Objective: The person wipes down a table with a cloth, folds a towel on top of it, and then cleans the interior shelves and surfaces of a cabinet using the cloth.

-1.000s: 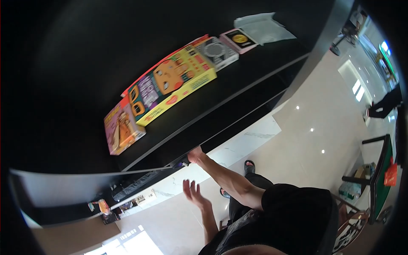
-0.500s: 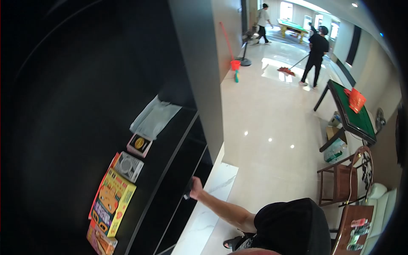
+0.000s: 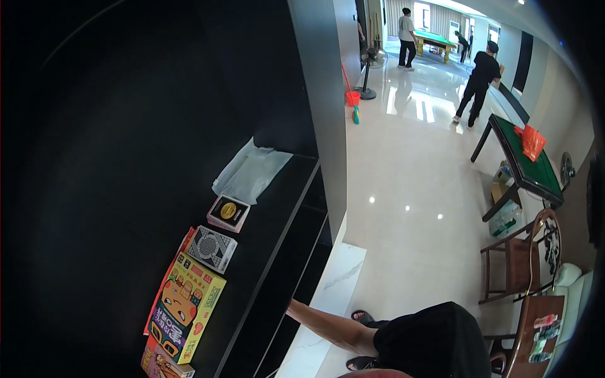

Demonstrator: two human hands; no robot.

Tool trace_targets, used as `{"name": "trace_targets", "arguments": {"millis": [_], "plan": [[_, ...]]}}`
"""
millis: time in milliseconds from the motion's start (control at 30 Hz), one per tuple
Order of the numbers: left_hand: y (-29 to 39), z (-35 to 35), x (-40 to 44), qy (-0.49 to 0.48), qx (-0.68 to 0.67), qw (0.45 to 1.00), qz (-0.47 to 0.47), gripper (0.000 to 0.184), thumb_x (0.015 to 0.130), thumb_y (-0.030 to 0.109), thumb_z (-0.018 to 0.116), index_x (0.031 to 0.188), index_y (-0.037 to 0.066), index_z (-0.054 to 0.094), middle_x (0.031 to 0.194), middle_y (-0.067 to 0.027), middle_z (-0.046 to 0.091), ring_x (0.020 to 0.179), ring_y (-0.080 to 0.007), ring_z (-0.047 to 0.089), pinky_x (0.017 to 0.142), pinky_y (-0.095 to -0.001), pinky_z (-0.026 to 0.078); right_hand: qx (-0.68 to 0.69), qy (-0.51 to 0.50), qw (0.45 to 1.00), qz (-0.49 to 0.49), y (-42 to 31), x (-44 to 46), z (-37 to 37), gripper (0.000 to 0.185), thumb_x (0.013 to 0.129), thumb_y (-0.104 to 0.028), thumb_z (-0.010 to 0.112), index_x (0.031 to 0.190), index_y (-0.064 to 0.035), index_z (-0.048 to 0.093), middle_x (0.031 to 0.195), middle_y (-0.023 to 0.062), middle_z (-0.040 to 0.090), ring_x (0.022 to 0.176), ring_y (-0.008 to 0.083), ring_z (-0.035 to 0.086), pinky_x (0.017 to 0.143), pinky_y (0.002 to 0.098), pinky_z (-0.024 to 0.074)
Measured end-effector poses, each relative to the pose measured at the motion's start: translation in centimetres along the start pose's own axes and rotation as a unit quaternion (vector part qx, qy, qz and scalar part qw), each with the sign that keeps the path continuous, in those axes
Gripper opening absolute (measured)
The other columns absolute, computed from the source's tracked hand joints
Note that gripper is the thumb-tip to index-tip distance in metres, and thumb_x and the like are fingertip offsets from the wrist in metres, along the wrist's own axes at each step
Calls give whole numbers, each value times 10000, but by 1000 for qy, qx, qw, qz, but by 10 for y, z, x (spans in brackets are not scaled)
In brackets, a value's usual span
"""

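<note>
Left: the upper board of a black shelf unit [image 3: 272, 220] bears a row of goods. At the lower end lies a purple-and-orange box [image 3: 162, 363], partly cut off by the frame edge. Just beside it is a yellow box [image 3: 188, 307] with an orange cartoon face, and a red edge [image 3: 165, 286] shows behind that box. Next in line are a grey patterned box [image 3: 212, 247], a pink-sided box [image 3: 228, 213] with a black top and yellow disc, and a translucent pouch [image 3: 253, 173] lying flat.

Centre: the right forearm [image 3: 333, 329] extends from a black sleeve into the dark lower compartment [image 3: 271, 296], below the board carrying the boxes. The right hand is hidden inside; whether it is closed on anything cannot be told. The left hand is out of view, so whether the hands are together or apart cannot be determined. A white marbled ledge [image 3: 337, 274] runs beneath the forearm. Beyond the unit's grey side panel [image 3: 324, 113] stand a red bucket [image 3: 354, 99] and a floor fan [image 3: 364, 93].

Right: two persons stand well off on the tiled floor [image 3: 403, 170]. A red bag [image 3: 534, 145] lies on a green tabletop [image 3: 539, 170]; below, bottles [image 3: 546, 321] lie on a wooden tabletop [image 3: 534, 312].
</note>
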State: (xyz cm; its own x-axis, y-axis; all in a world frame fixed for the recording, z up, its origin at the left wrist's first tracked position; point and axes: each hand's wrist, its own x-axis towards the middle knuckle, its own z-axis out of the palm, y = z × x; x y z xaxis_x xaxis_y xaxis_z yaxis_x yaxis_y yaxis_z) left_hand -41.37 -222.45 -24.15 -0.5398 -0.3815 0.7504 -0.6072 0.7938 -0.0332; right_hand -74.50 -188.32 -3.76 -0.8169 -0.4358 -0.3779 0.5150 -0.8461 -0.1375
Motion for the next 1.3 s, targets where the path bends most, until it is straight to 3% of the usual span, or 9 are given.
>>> {"name": "trace_targets", "arguments": {"millis": [167, 233, 367, 400, 433, 633, 933, 1133, 1300], "plan": [[-24, 41, -2, -36, 114, 993, 12, 933, 930, 266, 616, 1431, -253, 24, 1414, -437, 240, 1280, -534, 352, 1080, -575, 300, -28, 9, 999, -42, 2, -14, -20, 506, 958, -487, 454, 1169, -60, 626, 1130, 122, 646, 1070, 261, 618, 929, 415, 524], [53, -92, 81, -52, 187, 981, 0, 887, 951, 232, 589, 1419, -273, 30, 1407, -442, 254, 1286, -532, 358, 1101, -556, 297, -46, 2, 998, -42, 18, -16, -23, 510, 958, -491, 453, 1175, -62, 623, 1136, 122, 644, 1075, 260, 616, 932, 415, 522], [44, -92, 83, -134, 379, 915, 42, 817, 982, 182, 549, 1400, -303, 40, 1397, -449, 274, 1295, -530, 367, 1133, -528, 292, -50, 2, 999, 21, 97, -20, -21, 518, 958, -498, 451, 1188, -66, 618, 1146, 122, 641, 1085, 259, 611, 939, 414, 518], [92, -156, 140, -37, 12, 998, 57, 1162, 846, -36, 650, 1355, -140, -389, 1480, -450, -126, 1442, -477, 104, 1185, -525, 91, -45, 0, 998, 41, 123, -21, -15, 520, 958, -500, 451, 1191, -67, 617, 1149, 121, 640, 1088, 259, 610, 941, 413, 517], [82, -150, 135, -59, -124, 991, 2, 1145, 852, -63, 617, 1340, -127, -418, 1473, -474, -135, 1438, -539, 68, 1168, -553, 97, -43, -10, 997, 56, 149, -21, -8, 522, 958, -502, 450, 1194, -67, 616, 1152, 121, 639, 1090, 259, 609, 943, 413, 516], [65, -142, 130, -75, -45, 991, 101, 1119, 895, -35, 618, 1336, -143, -405, 1438, -520, -62, 1338, -542, 315, 1122, -520, 272, -3, -41, 991, 124, 240, -14, 21, 534, 958, -514, 447, 1214, -73, 608, 1168, 120, 634, 1106, 257, 601, 953, 411, 510], [81, -162, 152, -101, -30, 990, 89, 1124, 943, 56, 623, 1340, -100, -418, 1351, -436, 106, 1246, -439, 335, 1056, -490, 336, 79, -66, 993, 56, 123, 56, 33, 554, 958, -532, 443, 1243, -82, 596, 1192, 119, 626, 1129, 255, 590, 968, 409, 501], [117, -176, 166, -118, -124, 982, -83, 881, 924, 53, 629, 1370, -180, -94, 1289, -366, 186, 1239, -415, 326, 1035, -489, 348, 184, -72, 980, -15, 19, 120, 43, 568, 958, -544, 440, 1262, -88, 588, 1208, 118, 621, 1144, 253, 583, 978, 407, 495], [115, -180, 165, -160, -48, 979, -113, 1079, 957, 122, 646, 1312, -238, -307, 1346, -539, -23, 1351, -544, 188, 1134, -495, 226, 324, -44, 941, -90, -43, 135, 36, 579, 958, -553, 437, 1279, -93, 582, 1221, 117, 616, 1156, 251, 577, 986, 406, 490]]}}
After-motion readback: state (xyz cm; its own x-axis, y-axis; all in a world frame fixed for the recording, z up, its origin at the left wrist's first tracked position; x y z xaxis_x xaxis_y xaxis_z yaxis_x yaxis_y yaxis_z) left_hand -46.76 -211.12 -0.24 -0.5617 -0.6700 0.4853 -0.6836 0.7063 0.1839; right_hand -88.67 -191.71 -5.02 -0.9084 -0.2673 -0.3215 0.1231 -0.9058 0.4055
